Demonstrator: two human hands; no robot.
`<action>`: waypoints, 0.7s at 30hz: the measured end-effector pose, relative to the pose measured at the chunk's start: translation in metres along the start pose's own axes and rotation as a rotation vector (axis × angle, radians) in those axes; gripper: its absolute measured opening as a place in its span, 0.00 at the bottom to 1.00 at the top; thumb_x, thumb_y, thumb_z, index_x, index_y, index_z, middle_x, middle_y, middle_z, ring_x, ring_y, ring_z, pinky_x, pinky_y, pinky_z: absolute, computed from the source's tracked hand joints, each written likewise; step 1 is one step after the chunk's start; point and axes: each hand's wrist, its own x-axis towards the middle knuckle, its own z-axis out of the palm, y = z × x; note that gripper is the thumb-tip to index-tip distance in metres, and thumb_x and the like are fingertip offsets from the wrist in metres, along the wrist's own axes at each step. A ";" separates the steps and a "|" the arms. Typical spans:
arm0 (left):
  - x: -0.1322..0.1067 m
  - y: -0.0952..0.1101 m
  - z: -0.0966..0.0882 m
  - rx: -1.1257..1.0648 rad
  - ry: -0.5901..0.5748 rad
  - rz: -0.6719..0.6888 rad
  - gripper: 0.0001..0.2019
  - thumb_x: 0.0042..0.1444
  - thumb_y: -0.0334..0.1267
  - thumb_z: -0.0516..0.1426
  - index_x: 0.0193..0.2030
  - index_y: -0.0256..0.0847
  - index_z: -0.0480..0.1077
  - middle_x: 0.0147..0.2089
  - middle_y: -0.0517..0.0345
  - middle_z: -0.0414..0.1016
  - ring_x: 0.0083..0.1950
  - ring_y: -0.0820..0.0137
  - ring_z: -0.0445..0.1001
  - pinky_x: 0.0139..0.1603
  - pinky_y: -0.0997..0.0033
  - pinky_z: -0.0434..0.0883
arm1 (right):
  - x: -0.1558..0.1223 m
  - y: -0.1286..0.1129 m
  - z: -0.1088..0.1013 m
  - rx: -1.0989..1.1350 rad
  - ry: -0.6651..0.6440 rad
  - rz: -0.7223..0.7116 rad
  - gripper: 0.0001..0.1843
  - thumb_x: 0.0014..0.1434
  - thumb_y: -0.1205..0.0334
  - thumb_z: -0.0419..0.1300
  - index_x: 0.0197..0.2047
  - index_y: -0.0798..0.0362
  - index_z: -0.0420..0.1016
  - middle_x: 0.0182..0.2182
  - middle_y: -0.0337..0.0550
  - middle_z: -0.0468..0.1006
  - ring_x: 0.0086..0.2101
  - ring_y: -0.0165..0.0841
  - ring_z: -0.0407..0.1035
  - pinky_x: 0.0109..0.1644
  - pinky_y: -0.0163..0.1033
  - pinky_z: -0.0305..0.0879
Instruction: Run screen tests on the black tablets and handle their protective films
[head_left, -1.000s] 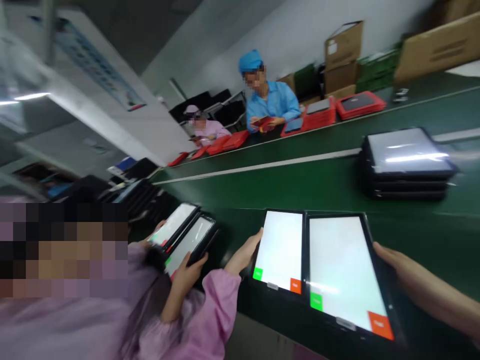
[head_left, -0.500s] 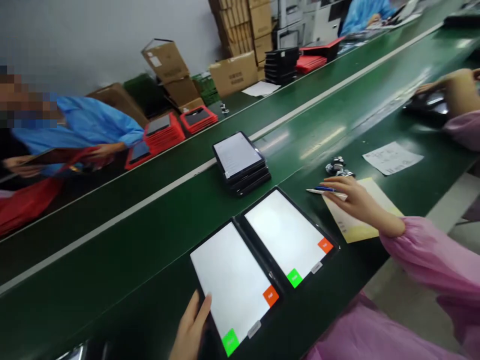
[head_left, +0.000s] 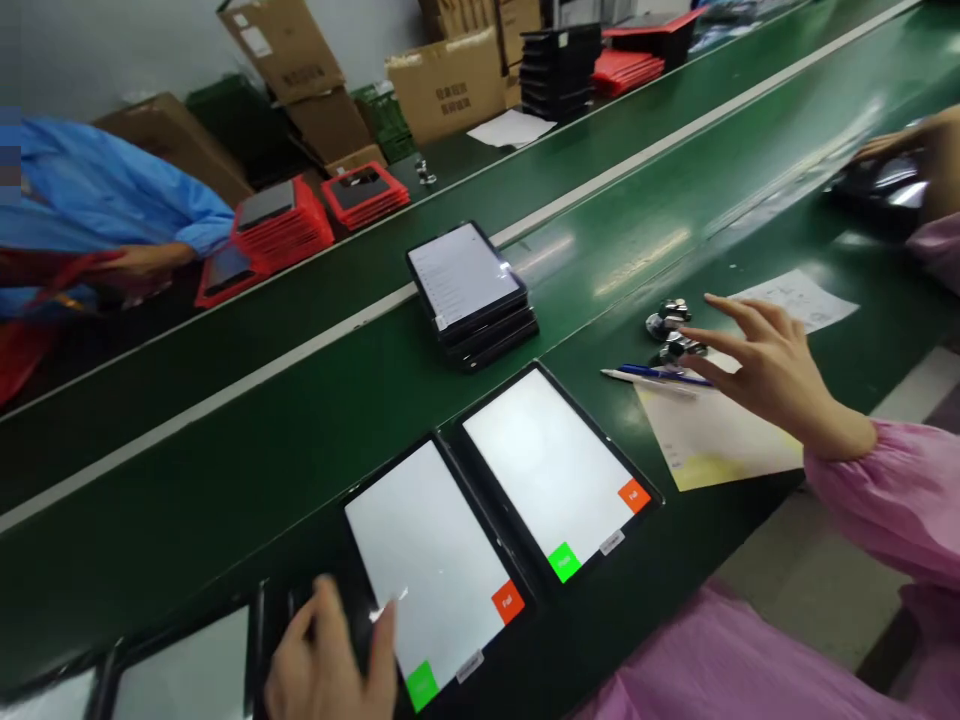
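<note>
Two tablets with bright white screens lie side by side, the left tablet (head_left: 431,550) and the right tablet (head_left: 547,450), each showing a green and an orange-red square. My left hand (head_left: 330,660) is at the left tablet's left edge, its fingers apart and somewhat blurred. My right hand (head_left: 780,375) hovers with fingers spread over a yellowish paper sheet (head_left: 720,440). By its fingertips are small shiny metal pieces (head_left: 671,325). A blue pen (head_left: 652,374) and a white pen (head_left: 626,378) lie at the sheet's upper edge, just below those pieces.
Beyond the tablets stands a tablet stack (head_left: 472,285). More tablets (head_left: 184,665) lie at lower left. Red-cased tablets (head_left: 277,235) stand across the bench near a person in blue (head_left: 127,190). Another person's hand (head_left: 915,140) is at right, near a white paper (head_left: 802,298).
My right hand has lifted away from the pens, rightward, with fingers spreading. My left hand has shifted left along the tablet. The view has turned, showing more tablets at lower left.
</note>
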 end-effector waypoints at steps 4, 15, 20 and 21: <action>-0.059 0.084 0.026 -0.091 0.121 0.735 0.12 0.68 0.52 0.58 0.42 0.50 0.78 0.46 0.50 0.79 0.53 0.51 0.79 0.67 0.39 0.74 | 0.045 -0.064 0.033 0.358 -0.213 -0.219 0.20 0.74 0.52 0.58 0.62 0.46 0.82 0.59 0.53 0.81 0.57 0.51 0.76 0.62 0.59 0.72; -0.070 0.123 0.043 0.037 0.082 0.782 0.18 0.55 0.46 0.74 0.36 0.44 0.70 0.40 0.55 0.73 0.44 0.58 0.75 0.64 0.26 0.72 | 0.124 -0.103 0.127 0.480 -0.417 -0.260 0.14 0.68 0.58 0.61 0.34 0.54 0.84 0.34 0.48 0.85 0.34 0.41 0.78 0.41 0.43 0.72; -0.053 0.130 0.024 -0.087 0.252 0.805 0.14 0.68 0.51 0.63 0.46 0.42 0.74 0.47 0.48 0.79 0.52 0.57 0.79 0.69 0.37 0.72 | 0.059 -0.128 0.059 0.549 -0.365 -0.477 0.15 0.76 0.61 0.54 0.39 0.51 0.80 0.39 0.49 0.85 0.40 0.39 0.78 0.47 0.43 0.72; -0.054 0.131 0.025 -0.109 0.305 0.850 0.12 0.70 0.48 0.62 0.50 0.41 0.74 0.49 0.47 0.80 0.54 0.58 0.79 0.70 0.41 0.72 | 0.041 -0.133 0.040 0.616 -0.365 -0.642 0.18 0.78 0.65 0.49 0.41 0.51 0.79 0.34 0.45 0.83 0.34 0.34 0.76 0.41 0.38 0.71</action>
